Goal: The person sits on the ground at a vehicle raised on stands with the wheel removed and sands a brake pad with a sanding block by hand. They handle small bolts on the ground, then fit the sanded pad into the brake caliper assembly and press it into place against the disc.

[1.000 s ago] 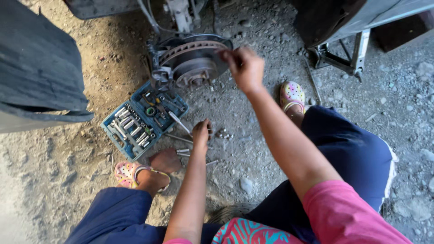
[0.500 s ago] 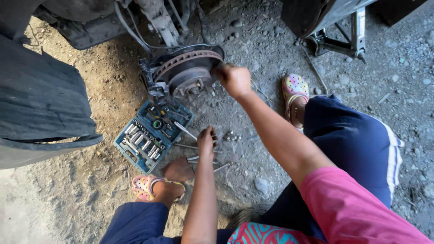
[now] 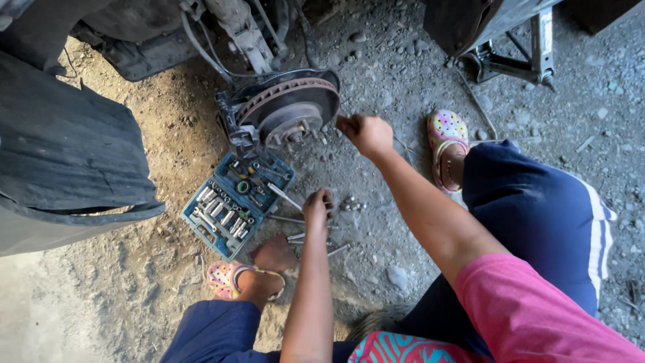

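A rusty brake disc [image 3: 290, 106] on a car's hub faces me, its wheel off. My right hand [image 3: 366, 133] is at the disc's right edge, fingers curled around something small and dark that I cannot make out. My left hand [image 3: 316, 207] reaches down to the gravel, its fingers bent over the end of a metal ratchet handle [image 3: 283, 196]. Whether it grips the handle is unclear. A few small nuts [image 3: 349, 202] lie just right of that hand. An open blue socket case [image 3: 235, 202] sits under the disc, left of my left hand.
A black tyre [image 3: 67, 154] fills the left side. A metal jack stand [image 3: 517, 60] stands at the top right. Loose metal bars [image 3: 316, 242] lie on the gravel by my left foot [image 3: 245, 277]. My right foot [image 3: 447, 144] is planted right of the disc.
My right hand has dropped slightly from the disc's face to its lower right edge. The left hand stays over the tools. The view has shifted down and to the right.
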